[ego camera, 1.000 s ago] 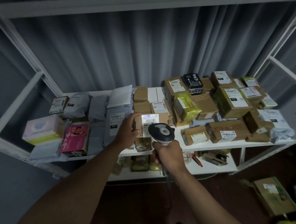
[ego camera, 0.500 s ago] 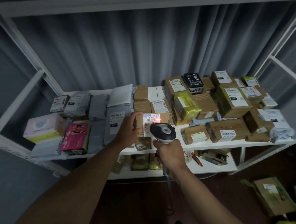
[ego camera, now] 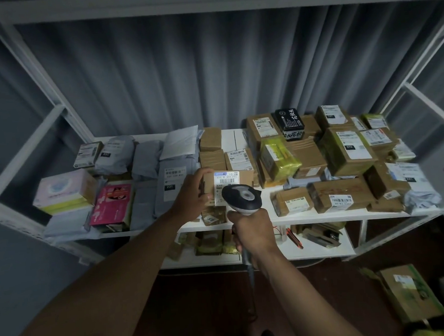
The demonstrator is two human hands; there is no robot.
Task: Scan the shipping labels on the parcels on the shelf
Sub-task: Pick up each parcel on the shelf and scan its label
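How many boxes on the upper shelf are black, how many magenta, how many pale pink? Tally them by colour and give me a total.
Black box: 1
Magenta box: 1
Pale pink box: 1
Total: 3

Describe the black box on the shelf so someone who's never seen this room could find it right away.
Start at the white shelf in front of the grey curtain and look to its back right, among the stacked brown cardboard parcels. The black box rests on top of them. It is the only black parcel there, printed with white characters instead of a paper shipping label.
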